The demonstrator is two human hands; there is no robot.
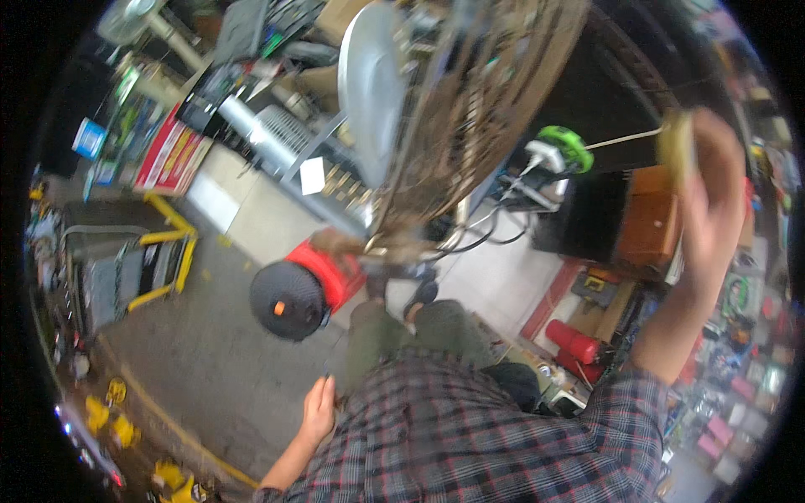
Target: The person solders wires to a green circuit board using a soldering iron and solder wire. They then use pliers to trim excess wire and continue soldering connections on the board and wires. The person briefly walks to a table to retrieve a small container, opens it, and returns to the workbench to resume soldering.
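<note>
My right hand (717,163) is raised at the far right and blurred by motion. Its fingers are closed around a yellowish object (676,148), too smeared to name. A thin pale cord or rod (622,139) runs from near that object to a bright green ring-shaped part (569,148) with a white hub. Low down beside my plaid shirt (440,434), my left hand (319,405) hangs with its fingers close together. Whether it holds anything small is unclear.
A person in a black cap (289,302) and red top (339,276) is close ahead. Blurred brown strands (471,119) hang beside a round metal disc (371,94). Red cylinders (572,342) stand right; a yellow-framed trolley (185,258) and a red carton (173,157) are left.
</note>
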